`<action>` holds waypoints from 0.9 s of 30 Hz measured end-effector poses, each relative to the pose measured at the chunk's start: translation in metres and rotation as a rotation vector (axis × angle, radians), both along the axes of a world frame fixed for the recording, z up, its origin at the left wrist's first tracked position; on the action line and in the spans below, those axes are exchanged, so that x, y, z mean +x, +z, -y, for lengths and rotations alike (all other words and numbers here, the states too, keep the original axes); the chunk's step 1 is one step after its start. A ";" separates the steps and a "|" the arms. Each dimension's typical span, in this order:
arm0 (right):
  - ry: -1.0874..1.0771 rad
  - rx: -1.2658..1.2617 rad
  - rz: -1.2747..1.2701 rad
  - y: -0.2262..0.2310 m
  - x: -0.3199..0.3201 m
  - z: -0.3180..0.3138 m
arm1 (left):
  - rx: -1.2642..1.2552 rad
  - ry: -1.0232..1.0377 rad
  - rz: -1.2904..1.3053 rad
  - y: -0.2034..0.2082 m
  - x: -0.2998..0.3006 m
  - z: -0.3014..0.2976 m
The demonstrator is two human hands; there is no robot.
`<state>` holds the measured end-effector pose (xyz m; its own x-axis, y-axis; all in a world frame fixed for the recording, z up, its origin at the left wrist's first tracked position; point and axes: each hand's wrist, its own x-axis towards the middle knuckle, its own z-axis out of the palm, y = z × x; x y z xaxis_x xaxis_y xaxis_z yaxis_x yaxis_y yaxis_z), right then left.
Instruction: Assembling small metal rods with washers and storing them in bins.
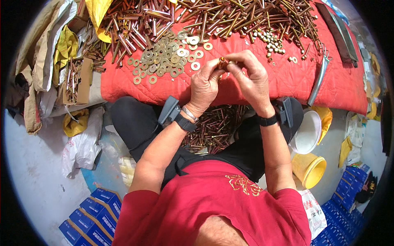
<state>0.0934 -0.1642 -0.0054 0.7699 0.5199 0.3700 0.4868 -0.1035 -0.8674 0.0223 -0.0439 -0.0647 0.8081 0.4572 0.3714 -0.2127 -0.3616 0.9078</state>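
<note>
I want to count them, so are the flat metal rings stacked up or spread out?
Spread out: the flat metal rings lie in a loose, overlapping patch on the red cloth, with a few lying apart.

There are two hands, one left hand [205, 84] and one right hand [251, 80], and together they hold at least one small metal piece [223, 62]; if there are more, I cannot tell. I count two black wrist straps [186, 123] and one bracelet [189, 113]. On one red cloth [283, 86] are several dozens of flat washers [175, 58] and some dozens of pale nuts [274, 42]; they overlap, so the exact number is not readable. The long bolts [246, 18] are too many for counting. Buckets are two: one white bucket [294, 144], one yellow bucket [299, 165]. At lower left, at least four blue boxes [92, 223] are visible.
</note>
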 end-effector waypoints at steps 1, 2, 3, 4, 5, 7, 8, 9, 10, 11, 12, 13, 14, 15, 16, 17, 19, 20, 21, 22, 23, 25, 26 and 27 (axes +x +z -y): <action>0.032 -0.075 0.081 0.009 -0.003 -0.002 | 0.003 0.001 -0.002 0.000 0.000 0.001; 0.036 -0.074 0.057 0.013 -0.004 -0.003 | 0.001 0.002 0.009 0.001 0.000 0.001; 0.038 -0.072 0.055 0.010 -0.003 -0.006 | -0.001 0.003 0.021 0.001 -0.001 0.000; 0.012 -0.081 0.118 0.005 -0.001 -0.006 | 0.037 0.014 0.028 0.000 0.000 0.001; -0.015 -0.092 0.181 0.001 0.000 -0.006 | 0.035 0.014 0.026 0.000 0.000 0.001; -0.017 -0.071 0.196 -0.003 -0.003 -0.008 | 0.059 0.030 0.039 0.001 0.001 -0.001; -0.019 -0.048 0.212 -0.004 -0.004 -0.009 | 0.057 0.031 0.037 0.002 0.002 -0.001; -0.017 -0.049 0.211 -0.006 -0.005 -0.012 | 0.069 0.033 0.039 0.004 0.003 -0.001; -0.044 -0.017 0.195 -0.008 -0.006 -0.014 | 0.079 0.035 0.041 0.004 0.003 -0.001; -0.070 0.015 0.180 -0.010 -0.007 -0.015 | 0.076 0.037 0.039 0.003 0.002 -0.001; -0.068 0.012 0.178 -0.014 -0.006 -0.016 | 0.052 0.027 0.026 0.002 0.002 -0.003; -0.074 -0.026 0.247 -0.019 -0.004 -0.016 | 0.027 0.017 0.012 0.002 0.001 -0.004; -0.080 -0.063 0.318 -0.025 -0.004 -0.015 | 0.024 0.017 0.010 0.001 0.002 -0.004; -0.078 -0.065 0.317 -0.033 -0.005 -0.010 | 0.078 -0.025 -0.025 0.000 0.003 -0.003; -0.105 -0.047 0.271 -0.038 -0.003 -0.005 | 0.133 -0.064 -0.055 0.000 0.007 -0.002; -0.132 -0.029 0.227 -0.041 -0.002 -0.002 | 0.134 -0.059 -0.049 -0.002 0.008 -0.001; -0.144 -0.003 0.211 -0.042 -0.004 -0.001 | 0.187 -0.027 0.062 -0.005 0.006 0.002; -0.135 -0.016 0.202 -0.041 -0.002 -0.004 | 0.166 -0.031 -0.029 -0.005 0.005 0.001; -0.126 -0.030 0.194 -0.039 -0.001 -0.005 | 0.167 -0.030 -0.021 -0.005 0.005 -0.001; -0.108 -0.044 0.146 -0.036 0.002 -0.006 | 0.042 -0.083 -0.006 -0.004 0.008 -0.004; -0.100 -0.040 0.157 -0.030 0.004 -0.004 | -0.082 -0.137 0.012 -0.002 0.009 -0.006; -0.143 -0.018 -0.064 -0.013 0.008 0.005 | -0.218 -0.151 -0.036 0.005 0.008 -0.012; -0.079 0.000 -0.208 -0.002 0.010 0.010 | -0.492 -0.206 -0.035 0.012 0.009 -0.021; -0.012 0.073 -0.384 0.000 0.012 0.013 | -0.767 -0.261 -0.033 0.019 0.007 -0.028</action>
<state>0.1057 -0.1769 -0.0052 0.8652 0.4934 0.0893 0.1241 -0.0382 -0.9915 0.0291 -0.0154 -0.0459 0.9291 0.3699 0.0049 -0.1726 0.4218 0.8901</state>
